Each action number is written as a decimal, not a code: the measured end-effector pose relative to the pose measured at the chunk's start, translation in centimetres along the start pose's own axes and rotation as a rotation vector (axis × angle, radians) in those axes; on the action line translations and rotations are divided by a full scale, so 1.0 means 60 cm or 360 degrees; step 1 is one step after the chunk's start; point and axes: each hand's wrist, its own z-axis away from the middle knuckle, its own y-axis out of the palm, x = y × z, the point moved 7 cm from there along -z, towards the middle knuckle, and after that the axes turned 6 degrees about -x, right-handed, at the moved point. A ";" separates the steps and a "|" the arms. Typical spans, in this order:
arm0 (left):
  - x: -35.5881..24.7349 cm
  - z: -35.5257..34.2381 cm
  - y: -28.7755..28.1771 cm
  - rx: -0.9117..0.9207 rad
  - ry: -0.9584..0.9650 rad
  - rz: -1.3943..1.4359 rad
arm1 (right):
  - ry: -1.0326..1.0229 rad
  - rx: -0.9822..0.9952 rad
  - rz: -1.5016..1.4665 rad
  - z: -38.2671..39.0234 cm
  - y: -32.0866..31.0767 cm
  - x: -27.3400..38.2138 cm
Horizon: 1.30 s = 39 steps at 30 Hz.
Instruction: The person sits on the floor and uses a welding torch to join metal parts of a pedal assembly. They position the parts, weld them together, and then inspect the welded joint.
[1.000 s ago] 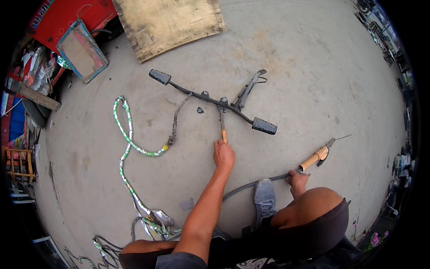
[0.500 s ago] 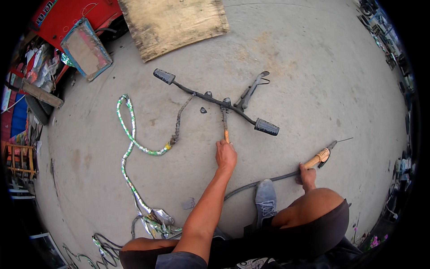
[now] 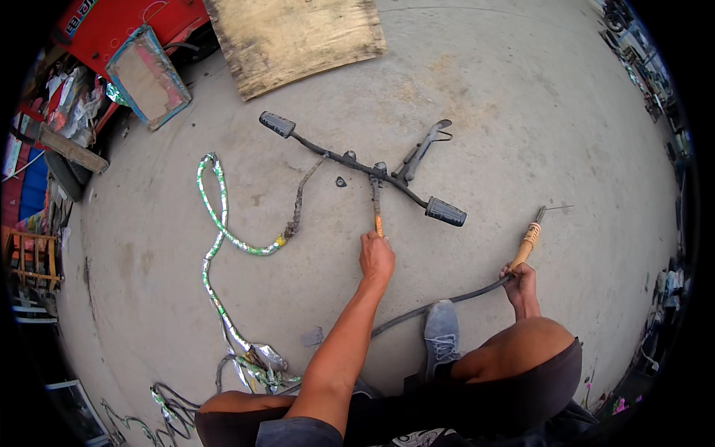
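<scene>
My left hand (image 3: pixel 377 255) is closed on the orange handle (image 3: pixel 378 225) of a dark narrow tool reaching to the middle of a black bar (image 3: pixel 404 186) with rubber footrests at both ends. My right hand (image 3: pixel 520 283) grips a welding electrode holder (image 3: pixel 528 242) with a tan handle, a thin rod in its jaw and a dark cable (image 3: pixel 468 296) behind it. A metal kickstand (image 3: pixel 423 149) lies against the bar. A crusted lead (image 3: pixel 298 203) rests on the bar's left part, joined to a looped foil-wrapped cable (image 3: pixel 223 197) on the floor.
A plywood board (image 3: pixel 296 41) and a framed panel (image 3: pixel 146 74) are beyond, by a red vehicle body (image 3: pixel 100 30). Piled scrap (image 3: pixel 63 104) lines the left edge, clutter the right edge. My grey shoe (image 3: pixel 441 335) and bent knees are at the bottom.
My right hand has risen and shifted right, turning the electrode holder more upright so its tip points farther forward. My left hand holds the same handle, nearly still. The view has shifted slightly.
</scene>
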 end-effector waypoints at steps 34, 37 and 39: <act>0.013 -0.001 0.010 0.0011 -0.0060 -0.0069 | -0.0711 0.0947 0.1917 0.210 0.391 0.037; 0.011 -0.001 0.006 0.0000 -0.0061 0.0002 | -0.0767 0.1013 0.1582 0.251 0.413 0.060; 0.008 -0.001 0.006 -0.0004 -0.0056 0.0011 | -0.0838 0.1054 0.1555 0.260 0.421 0.071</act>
